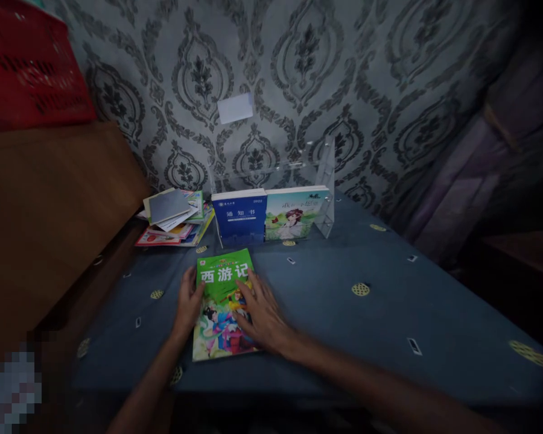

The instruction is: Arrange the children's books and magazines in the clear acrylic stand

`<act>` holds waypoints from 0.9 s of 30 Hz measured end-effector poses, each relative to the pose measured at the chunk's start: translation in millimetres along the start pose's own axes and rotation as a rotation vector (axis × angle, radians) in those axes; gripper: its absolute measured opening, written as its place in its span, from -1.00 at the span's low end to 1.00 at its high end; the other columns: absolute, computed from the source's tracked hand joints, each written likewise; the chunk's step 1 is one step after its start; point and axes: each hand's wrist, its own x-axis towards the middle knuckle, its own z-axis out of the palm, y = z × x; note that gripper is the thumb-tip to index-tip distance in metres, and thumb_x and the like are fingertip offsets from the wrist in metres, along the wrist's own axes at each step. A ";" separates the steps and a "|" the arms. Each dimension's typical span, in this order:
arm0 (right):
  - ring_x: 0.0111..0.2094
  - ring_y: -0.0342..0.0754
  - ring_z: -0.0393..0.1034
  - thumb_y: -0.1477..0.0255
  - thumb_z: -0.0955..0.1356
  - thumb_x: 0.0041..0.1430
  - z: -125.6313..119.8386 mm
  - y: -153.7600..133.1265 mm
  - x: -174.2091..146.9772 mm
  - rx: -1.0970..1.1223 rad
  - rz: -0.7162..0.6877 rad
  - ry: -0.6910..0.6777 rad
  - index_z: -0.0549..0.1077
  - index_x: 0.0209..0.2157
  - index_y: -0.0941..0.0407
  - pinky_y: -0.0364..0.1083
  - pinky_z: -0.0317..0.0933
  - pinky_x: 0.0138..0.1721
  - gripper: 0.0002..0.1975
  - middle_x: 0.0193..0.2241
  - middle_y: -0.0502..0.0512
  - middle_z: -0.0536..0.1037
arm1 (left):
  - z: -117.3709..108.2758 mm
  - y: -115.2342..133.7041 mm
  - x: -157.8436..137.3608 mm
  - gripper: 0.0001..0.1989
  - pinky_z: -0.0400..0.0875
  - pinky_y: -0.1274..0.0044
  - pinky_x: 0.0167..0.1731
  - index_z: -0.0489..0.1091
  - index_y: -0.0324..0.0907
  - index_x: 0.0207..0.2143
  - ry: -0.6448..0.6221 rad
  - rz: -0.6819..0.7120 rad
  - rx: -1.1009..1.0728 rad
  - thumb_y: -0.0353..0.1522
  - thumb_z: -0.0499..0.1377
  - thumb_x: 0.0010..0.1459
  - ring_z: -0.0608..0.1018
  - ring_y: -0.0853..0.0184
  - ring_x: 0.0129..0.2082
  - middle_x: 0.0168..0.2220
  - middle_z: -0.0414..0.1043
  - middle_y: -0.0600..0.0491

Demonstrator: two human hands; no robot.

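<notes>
The clear acrylic book rack (329, 175) holds two standing books side by side: a blue 通知书 volume (242, 226) and a teal-and-green illustrated book (292, 223). On the desk (317, 307), before the rack's left half, the green 西游记 picture book (221, 310) lies face up between both hands. The right hand (266, 313) has its grip spread, fingers apart over the cover's right side; the left hand (189, 304) touches the left edge, though I cannot tell whether its grip is clamped.

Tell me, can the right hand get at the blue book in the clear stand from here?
Probably yes: the right hand lies on the green book, and nothing seems to block its way to the blue book in the clear stand.
</notes>
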 end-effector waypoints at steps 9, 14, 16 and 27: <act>0.46 0.21 -0.27 0.20 0.30 0.31 1.2 9.0 -1.5 0.279 -0.008 0.028 -0.11 0.45 0.10 0.24 -0.08 0.38 -0.19 0.46 0.35 -0.21 | 2.2 44.4 -21.3 -0.77 0.62 0.32 -0.13 0.48 -0.28 -0.29 -0.081 -0.531 -0.471 -0.36 0.38 0.01 0.70 0.08 -0.23 -0.34 0.65 -0.12; 0.46 0.18 -0.25 0.04 0.32 0.26 -1.0 15.2 5.7 0.556 0.170 0.132 -0.19 0.45 0.14 0.24 -0.18 0.41 -0.06 0.45 0.38 -0.11 | 8.0 52.4 -22.6 -0.70 0.63 0.38 -0.19 0.51 -0.25 -0.29 -0.014 -0.439 -0.530 -0.29 0.43 -0.04 0.71 0.13 -0.29 -0.35 0.66 -0.05; 0.43 0.22 -0.11 0.00 0.40 0.14 -3.9 14.3 11.1 0.668 0.264 0.201 -0.08 0.42 0.13 0.25 -0.12 0.39 0.00 0.41 0.38 0.04 | 11.3 55.0 -21.6 -0.64 0.62 0.38 -0.18 0.52 -0.25 -0.27 -0.019 -0.406 -0.552 -0.25 0.46 -0.09 0.71 0.12 -0.27 -0.33 0.67 -0.05; -0.17 0.15 0.60 -0.01 0.55 -0.13 -32.8 -0.8 28.5 1.369 0.385 0.120 0.49 -0.16 0.08 0.14 0.44 -0.01 -0.41 -0.21 0.11 0.68 | 26.2 68.5 -17.1 -0.46 0.55 0.37 -0.09 0.54 -0.25 -0.23 -0.082 -0.268 -0.589 -0.07 0.48 -0.17 0.68 0.07 -0.16 -0.29 0.67 -0.07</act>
